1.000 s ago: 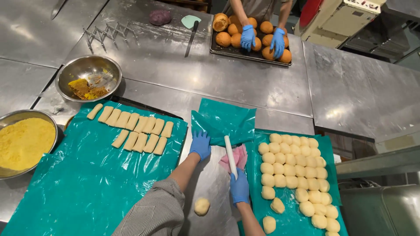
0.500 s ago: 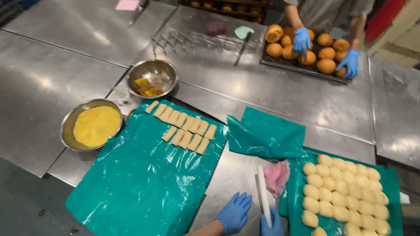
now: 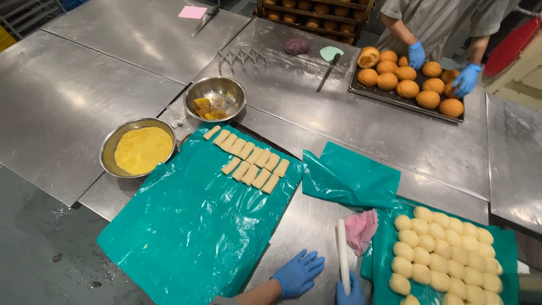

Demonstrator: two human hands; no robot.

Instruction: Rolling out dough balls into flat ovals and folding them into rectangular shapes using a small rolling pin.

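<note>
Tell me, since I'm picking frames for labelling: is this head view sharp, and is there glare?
Head view: mostly sharp, the dough pieces crisp; soft overhead glare streaks the steel table; the green sheet shows shiny wrinkles; the right hand is cut by the bottom edge, the left hand clear.

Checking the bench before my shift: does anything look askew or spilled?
The teal sheet between the two lined areas is crumpled and folded over. A few white crumbs lie on the table between the two bowls. The dough sticks lie in neat rows.
</note>
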